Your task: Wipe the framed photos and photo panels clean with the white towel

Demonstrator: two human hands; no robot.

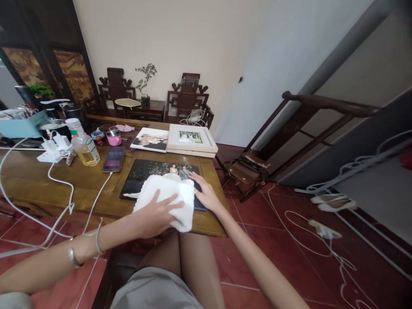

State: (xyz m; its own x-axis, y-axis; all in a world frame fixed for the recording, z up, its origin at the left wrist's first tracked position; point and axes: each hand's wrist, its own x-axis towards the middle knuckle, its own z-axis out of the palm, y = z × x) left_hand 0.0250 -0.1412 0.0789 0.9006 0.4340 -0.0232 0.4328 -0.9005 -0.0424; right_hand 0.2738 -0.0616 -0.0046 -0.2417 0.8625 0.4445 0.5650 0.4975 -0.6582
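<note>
A white cloth (pixel 165 193) lies over part of a dark wedding photo panel (pixel 144 169) near the front edge of the table. My left hand (pixel 161 210) rests on top of the cloth with its fingers spread, pressing it flat. The near corner of the cloth hangs at the table edge. At the panel's right side, my right hand (pixel 206 193) is stretched out and touches the panel, its fingers over the printed couple. The cloth hides the lower middle of the picture.
Behind the panel lie a white photo book (pixel 150 139) and a framed photo (pixel 192 139). To the left are a phone (pixel 113 159) on a cable, a bottle (pixel 84 148), a pink cup (pixel 113 138) and a power strip (pixel 53 150). A wooden chair (pixel 280 133) holds a brown bag (pixel 246 170).
</note>
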